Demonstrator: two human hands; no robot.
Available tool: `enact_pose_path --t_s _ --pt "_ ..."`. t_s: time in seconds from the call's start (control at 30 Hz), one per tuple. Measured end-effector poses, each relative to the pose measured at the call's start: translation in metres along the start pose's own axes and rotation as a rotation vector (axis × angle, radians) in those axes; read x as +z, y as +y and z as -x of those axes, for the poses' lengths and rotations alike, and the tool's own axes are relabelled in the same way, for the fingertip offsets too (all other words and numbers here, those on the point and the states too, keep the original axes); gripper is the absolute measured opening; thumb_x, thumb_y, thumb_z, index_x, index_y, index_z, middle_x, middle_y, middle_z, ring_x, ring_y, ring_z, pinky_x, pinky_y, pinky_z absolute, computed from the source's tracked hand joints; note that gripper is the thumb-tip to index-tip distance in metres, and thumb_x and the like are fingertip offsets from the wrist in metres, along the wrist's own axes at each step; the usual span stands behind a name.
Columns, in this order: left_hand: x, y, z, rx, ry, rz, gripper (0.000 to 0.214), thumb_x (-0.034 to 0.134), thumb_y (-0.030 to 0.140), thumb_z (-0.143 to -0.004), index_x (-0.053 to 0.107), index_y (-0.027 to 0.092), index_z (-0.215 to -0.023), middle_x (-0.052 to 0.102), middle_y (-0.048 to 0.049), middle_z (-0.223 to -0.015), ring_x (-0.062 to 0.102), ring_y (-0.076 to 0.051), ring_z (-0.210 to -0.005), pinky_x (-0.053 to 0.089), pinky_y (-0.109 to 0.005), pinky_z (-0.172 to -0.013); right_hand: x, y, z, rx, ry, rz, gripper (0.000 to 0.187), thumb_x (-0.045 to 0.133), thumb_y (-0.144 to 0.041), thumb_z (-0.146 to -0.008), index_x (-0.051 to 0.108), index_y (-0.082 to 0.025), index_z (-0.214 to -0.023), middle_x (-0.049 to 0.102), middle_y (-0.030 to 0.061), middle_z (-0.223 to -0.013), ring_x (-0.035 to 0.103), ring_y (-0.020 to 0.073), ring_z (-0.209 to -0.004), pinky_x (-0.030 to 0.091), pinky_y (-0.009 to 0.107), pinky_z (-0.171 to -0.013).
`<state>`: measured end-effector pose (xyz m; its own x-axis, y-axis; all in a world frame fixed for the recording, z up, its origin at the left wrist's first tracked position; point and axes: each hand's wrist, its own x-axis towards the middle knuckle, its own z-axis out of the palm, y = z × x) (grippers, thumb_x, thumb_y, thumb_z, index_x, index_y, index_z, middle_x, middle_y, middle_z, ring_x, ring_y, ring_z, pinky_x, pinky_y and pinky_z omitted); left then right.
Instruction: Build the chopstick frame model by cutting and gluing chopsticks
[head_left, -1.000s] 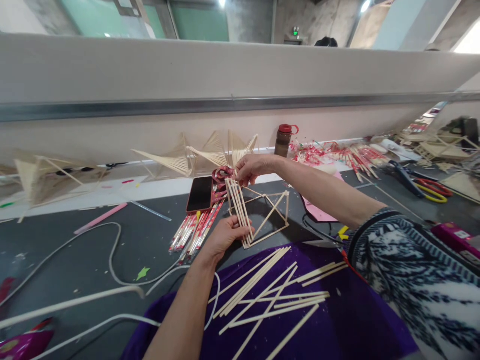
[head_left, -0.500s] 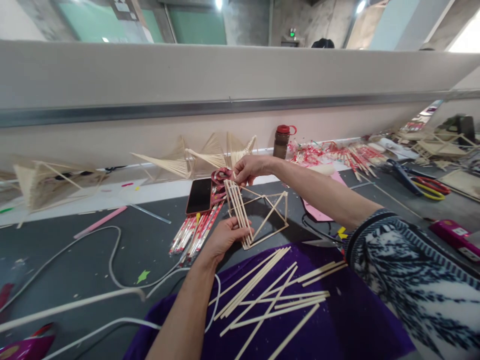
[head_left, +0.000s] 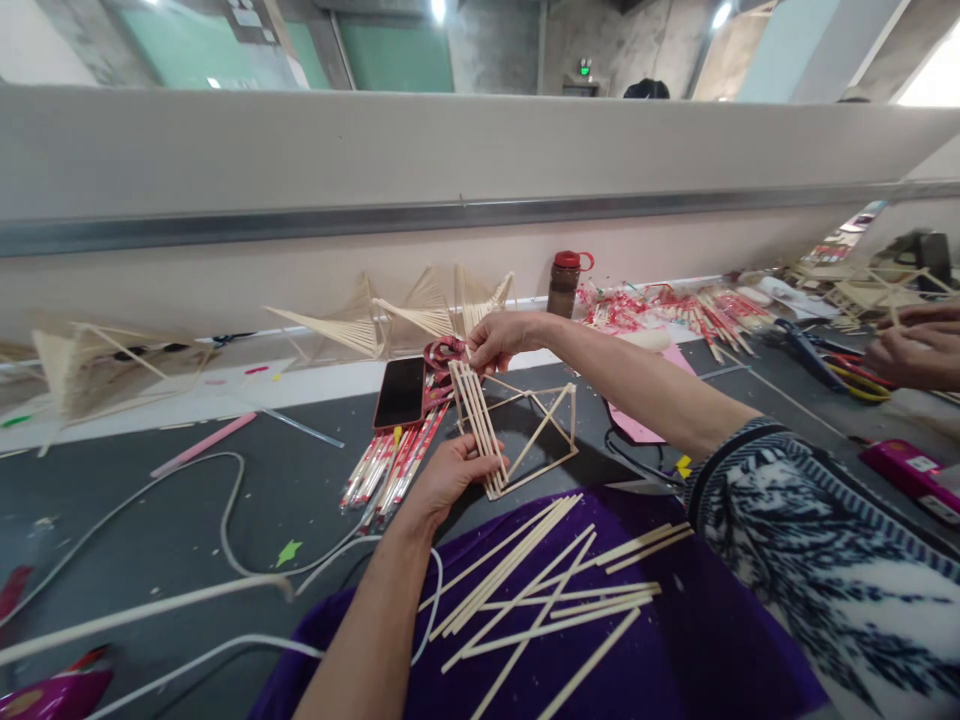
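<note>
A small open frame of pale wooden sticks (head_left: 551, 425) stands on the dark table, its near left side covered by several sticks side by side. My left hand (head_left: 457, 470) is closed around the lower end of that row, thumb across the sticks. At the row's upper end, my right hand (head_left: 495, 342) pinches with thumb and fingers; the exact grip point is partly hidden. Loose wooden sticks (head_left: 540, 590) lie crossed on the purple cloth (head_left: 637, 670) just in front of me.
Behind the frame are a phone (head_left: 400, 392), wrapped chopsticks (head_left: 394, 465) and a bottle (head_left: 564, 285). Fan-shaped stick models (head_left: 330, 328) line the wall. A white cable (head_left: 229, 500) loops at left. Pliers (head_left: 810, 355) lie at right, near another person's hands (head_left: 919, 345).
Another person's hands have come into view at the right edge, over the tools. My own hands and the stick frame hold practically the same position.
</note>
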<state>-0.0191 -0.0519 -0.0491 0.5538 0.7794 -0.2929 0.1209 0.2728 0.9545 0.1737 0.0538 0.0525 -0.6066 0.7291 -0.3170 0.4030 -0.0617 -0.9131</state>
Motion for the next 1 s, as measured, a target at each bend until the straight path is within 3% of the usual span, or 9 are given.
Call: enact_pose_path --t_s 0.47,1.0 --pt "-0.001 -0.0041 -0.0032 0.005 -0.015 0.024 0.033 0.073 0.025 -0.061 0.061 0.013 -0.089 0.068 -0.0044 -0.076 0.063 -0.015 -0.063 0.049 -0.026 -0.061 0.004 -0.0027 0.007 0.002 0.013 0.024 0.009 0.066 -0.017 -0.074 0.059 -0.011 -0.072 0.064 -0.0001 -0.061 0.059 0.0075 -0.053 0.046 0.016 -0.048" --pt "-0.0021 -0.0061 -0.0038 0.02 -0.024 0.022 0.033 0.073 0.025 -0.062 0.061 0.013 -0.09 0.068 -0.0047 -0.077 0.063 -0.016 -0.064 0.049 -0.027 -0.062 0.0021 -0.001 0.0033 -0.034 0.02 0.071 0.01 0.066 -0.018 -0.074 0.059 -0.011 -0.074 0.064 0.0002 -0.063 0.058 0.0074 -0.052 0.045 0.016 -0.045"
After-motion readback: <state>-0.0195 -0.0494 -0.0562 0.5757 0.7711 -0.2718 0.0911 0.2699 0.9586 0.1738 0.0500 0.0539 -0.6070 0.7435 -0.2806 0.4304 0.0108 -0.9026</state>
